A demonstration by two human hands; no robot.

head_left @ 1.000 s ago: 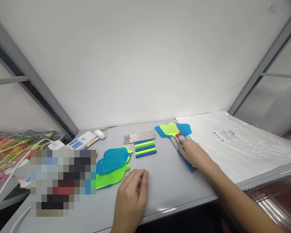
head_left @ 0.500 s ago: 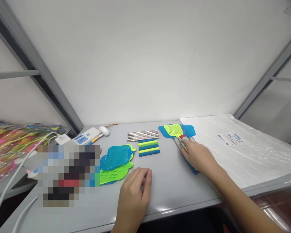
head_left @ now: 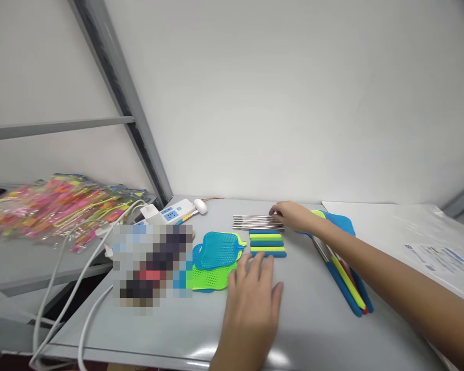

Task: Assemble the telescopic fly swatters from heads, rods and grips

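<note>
Several thin metal rods (head_left: 251, 222) lie side by side near the back of the grey table. My right hand (head_left: 292, 215) reaches over their right end, its curled fingers around a rod; the thumb is mostly hidden. Palm down, my left hand (head_left: 251, 299) has its fingers spread just in front of several blue and green handle tubes (head_left: 266, 243). Loose blue and green fly swatter heads (head_left: 218, 250) are stacked left of that hand. Assembled fly swatters (head_left: 344, 278) with blue, yellow-green and red handles lie on the right, partly under my right forearm.
A white power strip (head_left: 178, 210) with a white rounded plug-like piece (head_left: 200, 206) sits at the back left. White cables (head_left: 81, 278) hang over the left edge. Colourful bagged goods (head_left: 69, 206) fill a side shelf. A wrapped white sheet (head_left: 402, 232) covers the right side. One left patch is pixelated.
My right hand has let go of the assembled swatters and moved left to the metal rods. My left hand has moved forward and its fingers have spread. The view has swung left.
</note>
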